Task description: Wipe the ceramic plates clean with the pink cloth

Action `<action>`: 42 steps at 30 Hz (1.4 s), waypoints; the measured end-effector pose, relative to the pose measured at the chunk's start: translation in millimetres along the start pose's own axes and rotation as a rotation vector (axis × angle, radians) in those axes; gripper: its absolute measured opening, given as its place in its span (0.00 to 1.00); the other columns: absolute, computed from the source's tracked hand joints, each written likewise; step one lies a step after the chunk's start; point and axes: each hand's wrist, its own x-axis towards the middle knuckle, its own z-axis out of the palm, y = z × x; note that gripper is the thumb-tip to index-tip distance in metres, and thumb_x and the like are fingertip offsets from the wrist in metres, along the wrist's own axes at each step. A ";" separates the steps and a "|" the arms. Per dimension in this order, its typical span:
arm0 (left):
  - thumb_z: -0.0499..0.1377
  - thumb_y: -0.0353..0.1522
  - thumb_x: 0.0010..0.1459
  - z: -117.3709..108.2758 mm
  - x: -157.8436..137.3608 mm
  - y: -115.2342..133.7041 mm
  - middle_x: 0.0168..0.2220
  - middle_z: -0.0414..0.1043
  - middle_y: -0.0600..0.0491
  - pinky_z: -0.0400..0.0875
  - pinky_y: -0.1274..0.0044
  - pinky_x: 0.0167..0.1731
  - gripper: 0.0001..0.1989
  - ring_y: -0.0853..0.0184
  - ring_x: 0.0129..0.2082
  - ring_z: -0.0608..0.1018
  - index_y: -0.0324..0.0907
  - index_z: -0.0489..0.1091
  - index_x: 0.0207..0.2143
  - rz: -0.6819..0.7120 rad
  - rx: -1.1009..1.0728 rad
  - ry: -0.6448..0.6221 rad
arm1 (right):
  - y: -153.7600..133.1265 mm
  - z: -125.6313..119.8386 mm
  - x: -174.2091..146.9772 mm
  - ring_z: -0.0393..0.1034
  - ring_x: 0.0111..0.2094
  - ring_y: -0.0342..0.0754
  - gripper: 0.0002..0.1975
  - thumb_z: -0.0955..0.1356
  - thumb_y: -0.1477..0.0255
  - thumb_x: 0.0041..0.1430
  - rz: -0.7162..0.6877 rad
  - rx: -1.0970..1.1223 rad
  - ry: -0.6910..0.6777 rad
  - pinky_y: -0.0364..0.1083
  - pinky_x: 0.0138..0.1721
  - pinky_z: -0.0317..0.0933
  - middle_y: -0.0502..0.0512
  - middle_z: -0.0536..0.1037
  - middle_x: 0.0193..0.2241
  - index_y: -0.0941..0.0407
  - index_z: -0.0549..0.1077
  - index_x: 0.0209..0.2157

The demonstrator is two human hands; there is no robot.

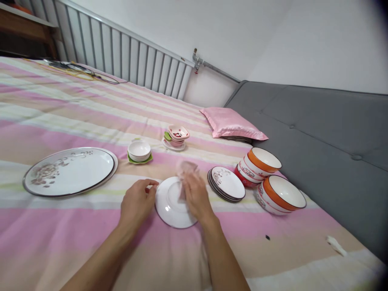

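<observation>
A white plate (171, 212) lies upside down on the striped bedspread in front of me, its foot ring facing up. My left hand (139, 202) is at its left rim, fingers curled and thumb pinching the edge. In my right hand (195, 194) is a pale pink cloth (184, 167), somewhat blurred, pressed on the plate's upturned base. To the right of the plate sits a stack of small dark-rimmed plates (228, 182) with a floral print, face up.
Orange-banded bowls (265, 161) stand stacked at the right, with another bowl stack (281, 196) nearer. Left lies a large oval platter (72, 171). Small white bowls (139, 149) and patterned dishes (178, 133) stand beyond. A pink pillow (232, 123) lies by the grey headboard (318, 133).
</observation>
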 end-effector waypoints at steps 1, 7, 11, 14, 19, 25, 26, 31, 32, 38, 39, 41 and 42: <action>0.50 0.37 0.54 -0.1 0.2 -0.1 0.37 0.74 0.51 0.65 0.74 0.33 0.13 0.63 0.35 0.74 0.44 0.72 0.36 0.000 -0.006 -0.004 | 2.7 5.5 -0.8 0.54 0.60 0.51 0.18 0.55 0.68 0.65 -0.003 -0.017 -0.122 0.57 0.58 0.44 0.54 0.68 0.55 0.50 0.69 0.51; 0.50 0.37 0.53 0.7 0.4 -1.0 0.38 0.75 0.52 0.65 0.74 0.33 0.13 0.63 0.35 0.74 0.45 0.72 0.35 0.000 -0.025 -0.021 | 6.6 11.8 -3.4 0.51 0.61 0.51 0.22 0.60 0.63 0.62 0.022 -0.114 -0.235 0.53 0.58 0.43 0.55 0.62 0.59 0.51 0.63 0.56; 0.50 0.37 0.53 1.5 0.4 -0.9 0.38 0.75 0.52 0.64 0.75 0.33 0.12 0.63 0.35 0.74 0.45 0.71 0.34 0.010 -0.019 -0.027 | 5.8 11.7 -1.9 0.53 0.58 0.51 0.20 0.58 0.63 0.63 0.049 -0.174 -0.227 0.52 0.55 0.46 0.51 0.64 0.58 0.48 0.63 0.55; 0.50 0.38 0.53 1.5 0.2 -0.7 0.38 0.75 0.53 0.64 0.75 0.33 0.12 0.64 0.35 0.74 0.45 0.72 0.34 0.010 -0.012 -0.033 | 5.0 11.4 -1.5 0.55 0.56 0.52 0.20 0.57 0.63 0.63 0.101 -0.217 -0.204 0.52 0.53 0.48 0.50 0.65 0.56 0.48 0.64 0.55; 0.50 0.39 0.53 1.8 0.2 -1.4 0.37 0.75 0.53 0.65 0.75 0.32 0.13 0.63 0.34 0.74 0.45 0.72 0.34 0.011 -0.009 -0.045 | -0.2 3.7 -2.5 0.57 0.54 0.55 0.20 0.56 0.65 0.63 0.227 -0.288 -0.227 0.53 0.49 0.52 0.53 0.67 0.54 0.50 0.64 0.55; 0.50 0.39 0.52 3.3 2.1 -4.3 0.39 0.75 0.52 0.65 0.75 0.32 0.14 0.63 0.35 0.75 0.45 0.72 0.35 0.027 0.007 -0.047 | -11.5 -7.8 -5.2 0.61 0.50 0.59 0.21 0.56 0.67 0.62 0.392 -0.409 -0.331 0.53 0.45 0.56 0.63 0.71 0.48 0.60 0.66 0.53; 0.50 0.39 0.53 3.6 2.4 -4.7 0.39 0.75 0.52 0.65 0.75 0.32 0.14 0.63 0.35 0.75 0.45 0.72 0.35 0.030 0.011 -0.046 | -13.4 -9.2 -6.0 0.62 0.50 0.59 0.20 0.56 0.67 0.62 0.418 -0.431 -0.349 0.52 0.44 0.57 0.64 0.72 0.47 0.61 0.67 0.51; 0.50 0.38 0.53 3.7 2.2 -4.1 0.40 0.75 0.52 0.65 0.75 0.32 0.14 0.64 0.35 0.75 0.45 0.72 0.36 0.033 0.025 -0.047 | -22.7 -15.2 -10.1 0.68 0.45 0.57 0.18 0.56 0.69 0.63 0.485 -0.525 -0.425 0.50 0.43 0.58 0.68 0.75 0.41 0.65 0.70 0.45; 0.50 0.38 0.52 3.4 1.9 -3.5 0.40 0.75 0.52 0.65 0.75 0.32 0.14 0.64 0.35 0.75 0.45 0.72 0.36 0.027 0.024 -0.050 | -24.7 -16.4 -10.8 0.69 0.44 0.56 0.18 0.56 0.69 0.63 0.487 -0.536 -0.439 0.50 0.43 0.58 0.68 0.75 0.40 0.65 0.70 0.44; 0.50 0.38 0.52 2.3 0.9 -2.3 0.40 0.75 0.51 0.66 0.75 0.32 0.15 0.63 0.35 0.76 0.44 0.72 0.36 0.031 0.025 -0.048 | -31.9 -22.4 -15.0 0.71 0.42 0.54 0.18 0.59 0.67 0.61 0.554 -0.546 -0.445 0.47 0.40 0.59 0.69 0.75 0.40 0.65 0.68 0.46; 0.50 0.38 0.52 2.3 0.9 -2.5 0.40 0.75 0.51 0.66 0.75 0.32 0.15 0.63 0.35 0.76 0.44 0.72 0.36 0.034 0.023 -0.045 | -31.5 -22.9 -15.7 0.71 0.42 0.54 0.17 0.59 0.67 0.61 0.562 -0.541 -0.445 0.47 0.40 0.59 0.69 0.75 0.40 0.65 0.68 0.45; 0.50 0.38 0.52 2.3 1.0 -2.9 0.40 0.75 0.51 0.66 0.75 0.32 0.15 0.63 0.35 0.76 0.44 0.72 0.36 0.035 0.018 -0.043 | -29.1 -23.5 -17.2 0.71 0.43 0.53 0.17 0.59 0.68 0.61 0.562 -0.522 -0.449 0.47 0.40 0.58 0.68 0.75 0.39 0.64 0.69 0.45; 0.49 0.38 0.52 2.2 1.0 -2.9 0.40 0.75 0.50 0.66 0.75 0.32 0.15 0.63 0.35 0.76 0.44 0.72 0.36 0.035 0.016 -0.045 | -27.4 -23.8 -18.1 0.71 0.43 0.53 0.17 0.58 0.68 0.61 0.553 -0.508 -0.453 0.47 0.40 0.58 0.68 0.76 0.39 0.63 0.70 0.44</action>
